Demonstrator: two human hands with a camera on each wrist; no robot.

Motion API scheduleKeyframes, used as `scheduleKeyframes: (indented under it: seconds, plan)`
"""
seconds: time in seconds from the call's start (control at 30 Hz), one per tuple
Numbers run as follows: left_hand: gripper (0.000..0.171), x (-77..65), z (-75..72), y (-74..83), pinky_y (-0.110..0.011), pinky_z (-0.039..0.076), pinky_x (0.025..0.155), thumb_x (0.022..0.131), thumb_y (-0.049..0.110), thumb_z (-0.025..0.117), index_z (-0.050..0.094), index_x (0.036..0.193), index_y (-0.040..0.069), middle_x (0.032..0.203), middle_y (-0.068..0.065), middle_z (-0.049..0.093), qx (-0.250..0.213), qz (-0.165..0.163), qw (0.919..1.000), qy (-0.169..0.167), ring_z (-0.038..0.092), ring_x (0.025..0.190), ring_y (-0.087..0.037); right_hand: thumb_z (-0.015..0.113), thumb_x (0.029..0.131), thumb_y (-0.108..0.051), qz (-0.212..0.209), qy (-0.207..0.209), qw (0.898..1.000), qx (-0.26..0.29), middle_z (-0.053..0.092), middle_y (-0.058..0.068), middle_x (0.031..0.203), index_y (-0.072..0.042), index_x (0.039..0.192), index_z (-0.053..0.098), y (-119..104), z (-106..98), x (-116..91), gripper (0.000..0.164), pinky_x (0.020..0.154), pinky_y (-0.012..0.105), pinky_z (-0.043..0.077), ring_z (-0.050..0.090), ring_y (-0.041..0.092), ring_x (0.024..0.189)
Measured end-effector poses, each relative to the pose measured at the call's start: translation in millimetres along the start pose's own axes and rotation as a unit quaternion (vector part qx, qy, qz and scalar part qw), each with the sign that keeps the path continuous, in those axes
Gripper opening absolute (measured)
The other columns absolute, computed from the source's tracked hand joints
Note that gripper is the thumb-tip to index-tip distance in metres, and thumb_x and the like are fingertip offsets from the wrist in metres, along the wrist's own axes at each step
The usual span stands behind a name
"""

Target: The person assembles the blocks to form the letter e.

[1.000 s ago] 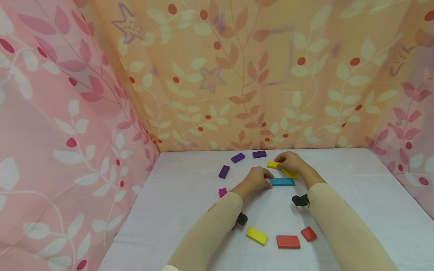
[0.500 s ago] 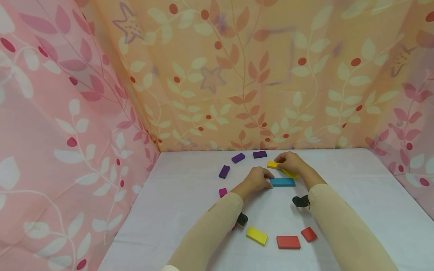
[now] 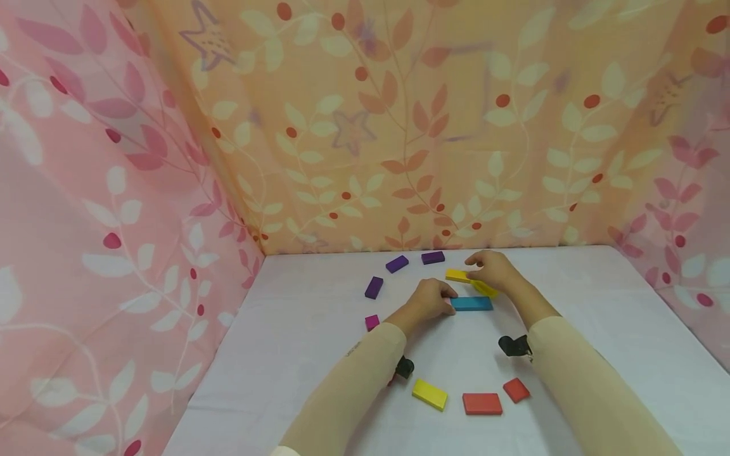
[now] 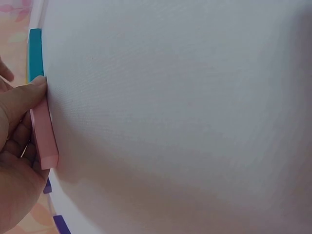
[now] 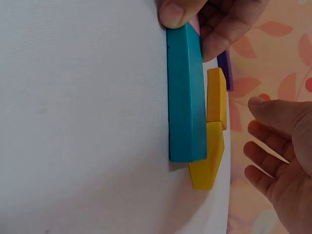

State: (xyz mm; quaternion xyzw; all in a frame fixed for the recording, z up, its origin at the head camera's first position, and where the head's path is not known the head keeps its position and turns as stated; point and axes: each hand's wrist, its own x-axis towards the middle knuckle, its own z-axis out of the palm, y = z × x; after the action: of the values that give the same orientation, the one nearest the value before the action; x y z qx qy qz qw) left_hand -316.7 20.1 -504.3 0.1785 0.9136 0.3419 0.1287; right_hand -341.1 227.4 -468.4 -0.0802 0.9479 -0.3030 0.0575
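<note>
My left hand [image 3: 426, 299] pinches a pink block [image 4: 45, 131], its thumb lying where that block meets the end of a long blue block [image 3: 472, 304]. Pink and blue stand end to end on the white table. Behind the blue block, an orange-yellow block [image 5: 215, 95] touches a yellow block [image 5: 207, 165] that is set at an angle. My right hand [image 3: 495, 269] hovers beside these two, thumb and fingers apart, holding nothing. In the right wrist view a gap shows between its fingertips and the blocks. Most of the pink block is hidden by the left hand in the head view.
Purple blocks [image 3: 397, 264] curve along the back left, with a magenta block [image 3: 372, 323] by the left forearm. Toward the front lie a yellow block [image 3: 430, 394], a red block [image 3: 482, 403] and a smaller red one [image 3: 516, 390]. A patterned curtain [image 3: 353, 190] hangs behind the table.
My right hand has let go of the orange-yellow block, opened its fingers and drawn slightly right. The left hand keeps its hold on the pink block. The head view has shifted a little.
</note>
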Motion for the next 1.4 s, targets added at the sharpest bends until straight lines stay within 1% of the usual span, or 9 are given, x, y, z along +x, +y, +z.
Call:
scheduleKeyframes:
  seconds: [0.13,0.33,0.57,0.7,0.83,1.03,1.2,1.4]
  plan:
    - [0.026,1.5,0.3,0.2,-0.024,0.052,0.090,0.084,0.020,0.087,0.080,0.109,0.021,0.094,0.013,0.068,0.003,-0.004,1.0000,0.001,0.056,0.090,-0.008,0.070,0.097,-0.023,0.015,0.013,1.000,-0.010,0.058,0.030,0.137,-0.001,0.132,0.065,-0.9,-1.2,-11.1,0.042,0.106,0.063,0.044,0.052,0.048,0.126]
    - [0.025,2.3,0.3,1.1,-0.023,0.052,0.089,0.084,0.020,0.087,0.080,0.108,0.021,0.094,0.012,0.068,0.009,0.000,1.0000,0.001,0.056,0.089,-0.008,0.072,0.095,-0.025,0.022,0.033,0.999,-0.015,0.056,0.029,0.140,0.000,0.133,0.065,1.7,2.5,-28.5,0.045,0.106,0.066,0.042,0.051,0.049,0.127]
    - [0.026,-1.4,0.4,3.8,-0.024,0.052,0.089,0.084,0.018,0.086,0.080,0.109,0.020,0.095,0.010,0.068,0.003,-0.019,0.9998,-0.001,0.056,0.089,-0.010,0.072,0.095,-0.025,0.058,0.031,0.998,-0.012,0.054,0.028,0.145,0.001,0.137,0.061,6.3,9.8,-42.8,0.050,0.111,0.068,0.034,0.043,0.051,0.136]
    - [0.027,-2.3,1.2,4.5,-0.025,0.053,0.090,0.084,0.017,0.086,0.079,0.110,0.020,0.096,0.009,0.068,0.004,-0.021,0.9998,0.004,0.056,0.090,-0.010,0.073,0.095,-0.023,0.070,0.034,0.997,-0.002,0.054,0.028,0.145,0.002,0.138,0.061,6.4,12.6,-48.5,0.051,0.113,0.067,0.033,0.042,0.051,0.138]
    - [0.027,-2.7,1.7,5.3,-0.026,0.053,0.092,0.084,0.017,0.086,0.079,0.110,0.020,0.098,0.009,0.068,-0.001,-0.024,0.9997,0.002,0.056,0.091,-0.010,0.073,0.096,-0.025,0.077,0.031,0.997,0.001,0.055,0.026,0.145,0.000,0.140,0.060,10.8,17.0,-51.3,0.052,0.113,0.066,0.032,0.042,0.050,0.139]
    - [0.026,-4.6,2.6,6.6,-0.025,0.051,0.093,0.085,0.017,0.086,0.077,0.109,0.020,0.097,0.008,0.066,0.008,-0.015,0.9998,-0.006,0.055,0.091,-0.009,0.075,0.094,-0.027,0.064,0.032,0.997,0.000,0.057,0.024,0.144,0.000,0.141,0.059,20.6,23.5,-56.7,0.056,0.114,0.065,0.032,0.043,0.048,0.140]
    - [0.024,-5.1,1.7,7.8,-0.026,0.050,0.093,0.086,0.017,0.085,0.076,0.108,0.019,0.097,0.007,0.065,0.009,-0.009,0.9999,-0.006,0.055,0.092,-0.010,0.076,0.093,-0.026,0.047,0.041,0.998,0.003,0.057,0.023,0.145,0.000,0.139,0.061,23.2,25.4,-60.0,0.056,0.113,0.065,0.032,0.044,0.048,0.139]
    - [0.024,-4.6,1.1,5.8,-0.026,0.051,0.094,0.087,0.018,0.084,0.075,0.108,0.021,0.097,0.009,0.064,0.009,-0.008,0.9999,-0.012,0.055,0.093,-0.010,0.076,0.093,-0.027,0.049,0.041,0.998,-0.002,0.056,0.019,0.147,-0.001,0.139,0.062,23.3,27.7,-60.5,0.054,0.114,0.065,0.032,0.043,0.047,0.141]
